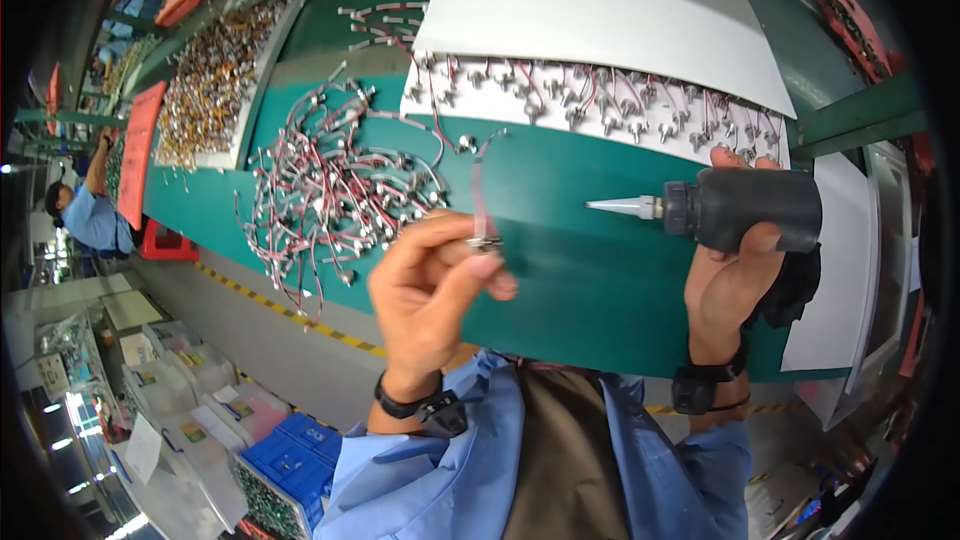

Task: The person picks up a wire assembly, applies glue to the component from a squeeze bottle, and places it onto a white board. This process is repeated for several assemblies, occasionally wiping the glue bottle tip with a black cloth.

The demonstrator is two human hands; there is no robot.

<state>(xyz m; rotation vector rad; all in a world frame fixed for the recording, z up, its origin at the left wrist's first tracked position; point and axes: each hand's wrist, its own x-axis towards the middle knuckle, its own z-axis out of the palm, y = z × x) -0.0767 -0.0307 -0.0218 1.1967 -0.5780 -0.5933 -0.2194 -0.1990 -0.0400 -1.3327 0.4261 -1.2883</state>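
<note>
Across the middle of the view stretches a green surface (570, 310), its near edge just in front of the person's body. A large white sheet (600, 0) covers much of its far edge right of centre. Just in front of that sheet, a white strip (455, 112) carries many small metal parts (613, 126) with wires. Left of centre lies a tangled heap of wired parts (340, 180), reaching toward the left edge. Another white sheet (825, 310) takes up the near right corner. Toward the far left corner is a pile of amber and silver components (215, 80).

The hands are well apart. The left hand (430, 285), over the surface near the heap, pinches one item between thumb and fingertips; the right hand (735, 275), near the right edge, is wrapped around a black bottle (750, 205). That bottle is held on its side, its pale tapered nozzle (620, 207) pointing toward the left edge. Smallest is the metal piece (485, 243) pinched in the left hand, its thin pinkish wire (479, 190) extending toward the far edge.
</note>
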